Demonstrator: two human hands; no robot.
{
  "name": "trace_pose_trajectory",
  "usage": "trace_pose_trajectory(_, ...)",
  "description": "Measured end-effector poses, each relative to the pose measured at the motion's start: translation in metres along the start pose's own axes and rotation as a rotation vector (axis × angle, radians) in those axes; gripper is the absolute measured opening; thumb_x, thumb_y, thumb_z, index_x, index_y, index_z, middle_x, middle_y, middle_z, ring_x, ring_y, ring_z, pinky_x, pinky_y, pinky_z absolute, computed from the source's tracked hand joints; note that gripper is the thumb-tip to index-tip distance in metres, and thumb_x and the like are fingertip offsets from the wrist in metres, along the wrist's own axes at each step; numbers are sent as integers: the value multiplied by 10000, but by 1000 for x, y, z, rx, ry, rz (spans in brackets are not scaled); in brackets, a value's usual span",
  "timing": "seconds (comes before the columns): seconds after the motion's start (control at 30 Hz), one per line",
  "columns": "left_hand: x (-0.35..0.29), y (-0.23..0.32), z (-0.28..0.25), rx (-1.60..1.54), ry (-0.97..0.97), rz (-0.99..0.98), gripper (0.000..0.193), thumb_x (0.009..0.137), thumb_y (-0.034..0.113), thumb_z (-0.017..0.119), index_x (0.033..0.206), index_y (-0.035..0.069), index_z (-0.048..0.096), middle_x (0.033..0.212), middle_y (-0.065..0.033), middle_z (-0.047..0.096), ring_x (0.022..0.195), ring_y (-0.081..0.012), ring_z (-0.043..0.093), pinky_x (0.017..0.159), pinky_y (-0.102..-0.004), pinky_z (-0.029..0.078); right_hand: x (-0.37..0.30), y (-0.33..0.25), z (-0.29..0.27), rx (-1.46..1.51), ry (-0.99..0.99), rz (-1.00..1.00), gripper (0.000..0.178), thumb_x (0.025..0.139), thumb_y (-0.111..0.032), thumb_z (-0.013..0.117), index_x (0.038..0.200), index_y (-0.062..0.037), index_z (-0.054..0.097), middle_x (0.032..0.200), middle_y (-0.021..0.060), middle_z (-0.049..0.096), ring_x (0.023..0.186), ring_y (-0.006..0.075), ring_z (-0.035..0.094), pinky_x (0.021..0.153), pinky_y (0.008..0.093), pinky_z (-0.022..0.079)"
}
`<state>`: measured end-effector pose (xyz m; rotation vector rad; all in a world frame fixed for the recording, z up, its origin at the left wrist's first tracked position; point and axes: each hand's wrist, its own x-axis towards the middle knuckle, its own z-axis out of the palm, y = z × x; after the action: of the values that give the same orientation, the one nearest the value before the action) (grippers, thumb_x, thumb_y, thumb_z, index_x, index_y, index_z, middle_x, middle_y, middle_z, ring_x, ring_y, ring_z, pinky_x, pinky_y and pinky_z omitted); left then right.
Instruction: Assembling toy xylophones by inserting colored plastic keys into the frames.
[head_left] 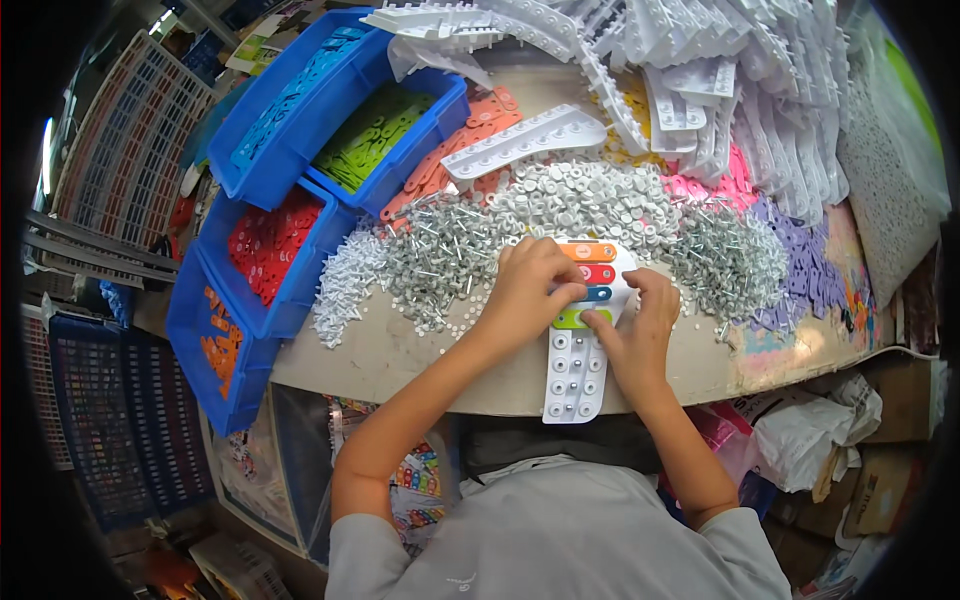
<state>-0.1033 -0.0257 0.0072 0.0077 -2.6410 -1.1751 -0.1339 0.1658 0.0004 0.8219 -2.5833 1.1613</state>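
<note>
A white plastic board (557, 388) with rows of round sockets lies at the table's front edge, its near end sticking out past it. Across its far half sit short plastic strips: an orange strip (588, 252), a red strip (600, 273), a dark blue strip (600, 294) and a green strip (568, 319). My left hand (530, 288) is closed at the left end of the blue strip, thumb and fingers pinched there and covering that end. My right hand (642, 325) grips the board's right edge with curled fingers, its thumb touching the green strip.
Beyond my hands are piles of white caps (590, 205), metal rivets (440, 260) and more rivets (730, 255). Blue bins (265, 320) of coloured strips stand left. White boards (690, 50) are stacked at the back; purple strips (800, 260) lie right.
</note>
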Motion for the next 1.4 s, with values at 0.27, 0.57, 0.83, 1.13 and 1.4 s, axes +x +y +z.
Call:
trace_pose_trajectory(0.27, 3, 4, 7, 87, 17, -9, 253, 746, 215, 831, 921, 108, 683, 964, -27, 614, 1004, -236, 546, 896, -391, 346, 2, -1, 3, -8, 1, -25, 601, 713, -225, 885, 1179, -46, 551, 1180, 135, 558, 1099, 330, 503, 971, 451, 359)
trace_pose_trajectory(0.57, 18, -45, -71, 57, 478, -134, 166, 935, 110, 654, 1050, 2, 706, 989, -189, 715, 849, -362, 688, 759, -428, 544, 1, 0, -2, -9, -27, 7, 477, 713, -174, 868, 1082, -57, 589, 1092, 108, 585, 1045, 307, 524, 948, 435, 361)
trace_pose_trajectory(0.83, 54, -116, -122, 805, 131, -331, 212, 915, 200, 663, 860, 5, 726, 898, -210, 732, 853, -393, 713, 749, -487, 551, 16, -12, -12, -23, 16, -131, 267, 810, -111, 796, 1036, -84, 658, 1021, 84, 603, 995, 279, 546, 885, 411, 373)
trace_pose_trajectory(1.13, 50, -116, -120, 875, 161, -227, 166, 862, 138, 637, 773, 9, 690, 790, -244, 696, 784, -417, 699, 708, -522, 546, 97, 47, -44, -426, 130, -218, 148, 886, -69, 685, 1032, -69, 713, 900, 96, 634, 911, 296, 578, 850, 422, 402)
trace_pose_trajectory(1.4, 14, -10, -117, 743, 344, -200, 220, 996, 202, 580, 887, 11, 598, 849, -200, 696, 804, -408, 668, 708, -485, 519, 158, 76, -10, -122, -172, -222, 201, 911, -44, 627, 1082, 3, 722, 1030, 197, 717, 973, 394, 655, 886, 463, 498)
